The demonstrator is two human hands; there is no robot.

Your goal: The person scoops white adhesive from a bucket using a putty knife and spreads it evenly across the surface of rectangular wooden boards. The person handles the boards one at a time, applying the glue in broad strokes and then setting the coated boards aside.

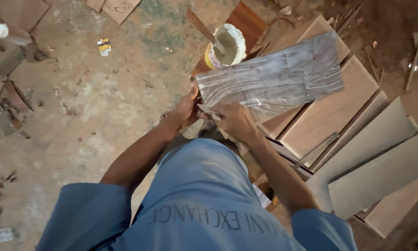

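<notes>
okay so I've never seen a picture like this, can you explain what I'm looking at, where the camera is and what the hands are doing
The single picture comes from a camera worn on a person's head, looking down past their blue shirt. No machine: two bare hands. The left hand steadies the near end of a flat panel streaked with whitish paste. The right hand presses a small tool, hard to make out, against that same end. Behind the panel stands a tub of paste with a stick in it. To the right, brown and grey boards lie stacked on the dirty floor.
</notes>
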